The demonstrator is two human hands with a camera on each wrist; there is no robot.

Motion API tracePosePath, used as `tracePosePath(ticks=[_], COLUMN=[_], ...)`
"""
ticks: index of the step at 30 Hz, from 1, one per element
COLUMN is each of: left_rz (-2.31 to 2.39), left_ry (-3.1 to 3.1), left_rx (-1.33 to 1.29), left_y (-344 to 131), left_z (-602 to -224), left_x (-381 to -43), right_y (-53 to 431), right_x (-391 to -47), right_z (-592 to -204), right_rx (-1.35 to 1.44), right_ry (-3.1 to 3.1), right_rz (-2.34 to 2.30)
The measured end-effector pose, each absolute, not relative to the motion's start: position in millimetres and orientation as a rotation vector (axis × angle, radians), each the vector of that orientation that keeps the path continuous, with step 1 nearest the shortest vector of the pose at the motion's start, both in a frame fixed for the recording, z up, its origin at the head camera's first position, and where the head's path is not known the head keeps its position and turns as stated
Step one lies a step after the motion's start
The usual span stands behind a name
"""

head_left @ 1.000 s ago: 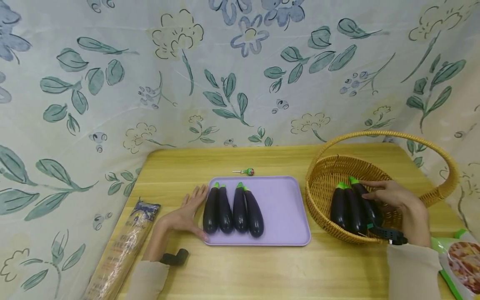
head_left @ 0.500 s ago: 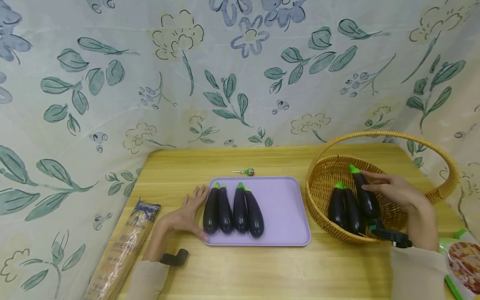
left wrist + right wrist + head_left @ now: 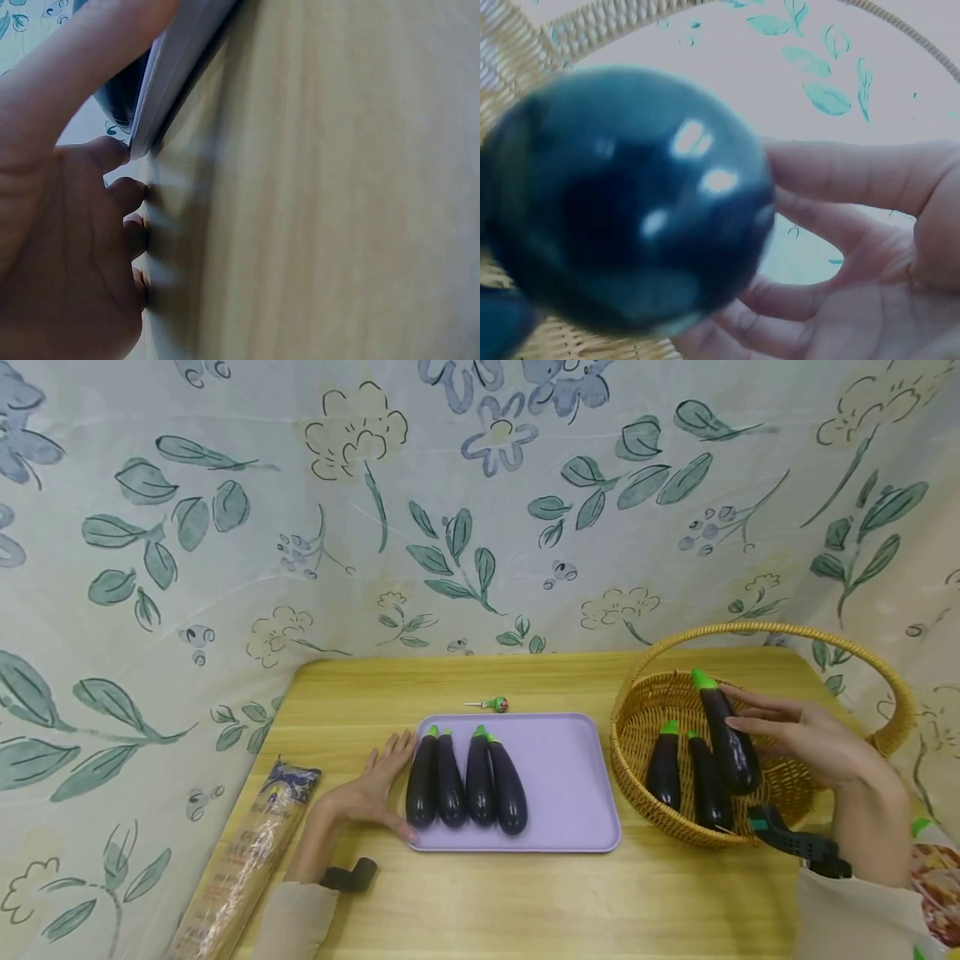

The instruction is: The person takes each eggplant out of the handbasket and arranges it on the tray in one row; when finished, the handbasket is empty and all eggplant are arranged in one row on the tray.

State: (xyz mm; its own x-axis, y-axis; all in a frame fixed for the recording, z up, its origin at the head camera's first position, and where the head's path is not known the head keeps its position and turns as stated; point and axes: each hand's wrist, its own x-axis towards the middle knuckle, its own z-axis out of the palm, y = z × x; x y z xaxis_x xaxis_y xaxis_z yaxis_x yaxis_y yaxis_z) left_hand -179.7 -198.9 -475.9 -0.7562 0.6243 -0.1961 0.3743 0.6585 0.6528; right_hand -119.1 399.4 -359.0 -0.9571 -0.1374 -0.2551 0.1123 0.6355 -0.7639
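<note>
Eggplants point(image 3: 422, 777), seven visible: four on the tray, one in hand, two in the basket. Left to right: long plastic-wrapped packet point(image 3: 255, 852) lies on the table point(image 3: 487, 902), not in use. Left hand point(image 3: 367, 789) wide, fingers spread, thumb on the tray's near-left corner, fingertips at its left side; holds nothing, looks like it's steadying the tray. Purple tray point(image 3: 566, 781): four eggplants side by side on its left part, green ends to the far side. I'd count those as placed. Lollipop point(image 3: 497, 703) just behind the tray, not involved. Wicker basket point(image 3: 637, 727): two eggplants lying in it, slightly apart; I'd log those as left to do. Right hand point(image 3: 817, 739) pinches a third, the held eggplant point(image 3: 731, 739), between thumb and fingers over the basket, tilted, green end far side. Can't tell if it touches its neighbour. Call that one in transit, not placed. Far right: food bag point(image 3: 936, 881), partly behind the sleeve. My read: a bit past half.
</note>
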Motion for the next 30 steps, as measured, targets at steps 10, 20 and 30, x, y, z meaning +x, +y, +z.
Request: tracePosePath(ticks=[10, 20, 30], left_rz=[0.833, 0.832, 0.835], left_ry=[2.469, 2.475, 2.472], left_rx=[0.786, 0.784, 0.785], left_y=[-200, -200, -201], left_z=[-479, -479, -480], left_x=[-181, -181, -182], right_y=[379, 361, 332], right_x=[-102, -84, -79], right_z=[-359, -356, -347], right_rx=[-0.039, -0.132, -0.292], right_ry=[2.592, 2.594, 2.553], right_rz=[-1.233, -1.225, -1.294])
